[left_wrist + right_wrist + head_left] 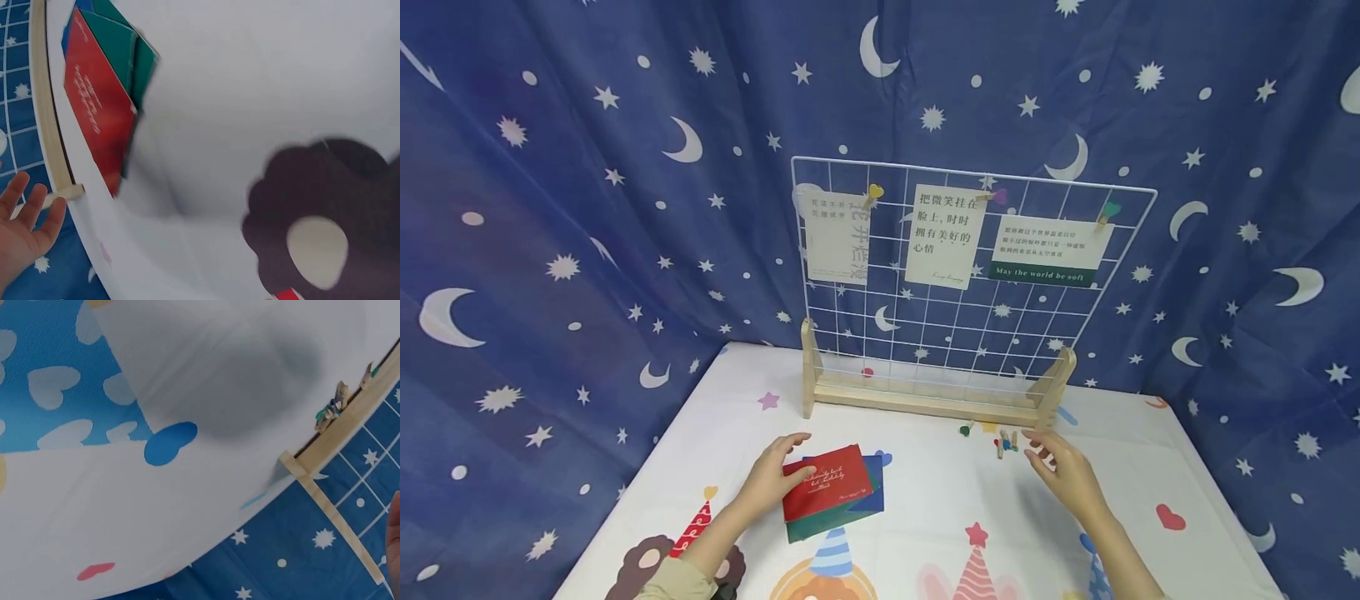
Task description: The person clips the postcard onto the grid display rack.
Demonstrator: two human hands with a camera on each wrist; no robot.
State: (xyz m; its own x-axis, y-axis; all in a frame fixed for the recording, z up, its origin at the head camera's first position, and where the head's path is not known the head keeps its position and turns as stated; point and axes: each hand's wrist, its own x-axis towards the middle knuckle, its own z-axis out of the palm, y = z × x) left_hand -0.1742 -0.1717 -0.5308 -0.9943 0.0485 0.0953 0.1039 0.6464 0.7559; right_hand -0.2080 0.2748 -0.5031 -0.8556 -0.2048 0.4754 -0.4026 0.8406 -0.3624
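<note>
My left hand [772, 477] is over the left edge of a small stack of cards, its fingers loosely spread and holding nothing. A red card [831, 482] with white script lies on top, above a green card [808, 527] and a blue card [874, 493]. In the left wrist view the fingers [31, 209] stand apart from the stack. Over the table at the right, my right hand [1066, 473] is beside a little pile of wooden clips [1006, 443], fingers slightly bent with nothing between them. Only a sliver of that hand shows in the right wrist view.
A white wire grid [891, 325] stands in a wooden base [925, 406] at the back. Clipped to it are a cream card [835, 237], a white card [943, 237] and a white-and-green card [1052, 250]. One clip [966, 429] lies left of the pile. Starry blue curtains surround the table.
</note>
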